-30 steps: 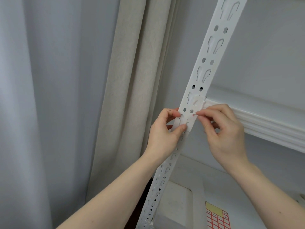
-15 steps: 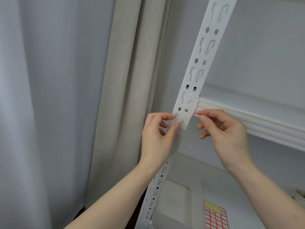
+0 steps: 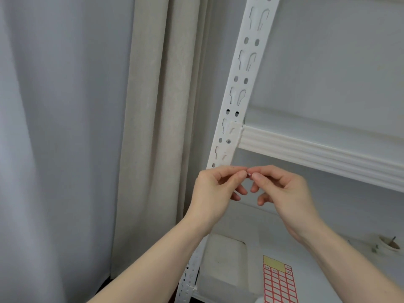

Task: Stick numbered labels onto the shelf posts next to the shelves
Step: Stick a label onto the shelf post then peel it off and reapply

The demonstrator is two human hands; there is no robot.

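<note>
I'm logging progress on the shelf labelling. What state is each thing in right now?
Left hand: raised in front of the post, fingertips pinched together, meeting the right hand's.
Right hand: raised, fingertips pinching something tiny; too small to tell what.
Shelf post: upright; no numbered label can be made out on it.
Shelf: fixed to the post.
Label sheet: lying flat on the lower shelf, its top part showing yellow backing.
Curtain: hanging beside the post.

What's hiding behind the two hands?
Behind the left hand and right hand runs the white shelf post; they cover part of it. Fingertips pinch something tiny, too small to tell. Below, a label sheet lies on the lower shelf.
</note>
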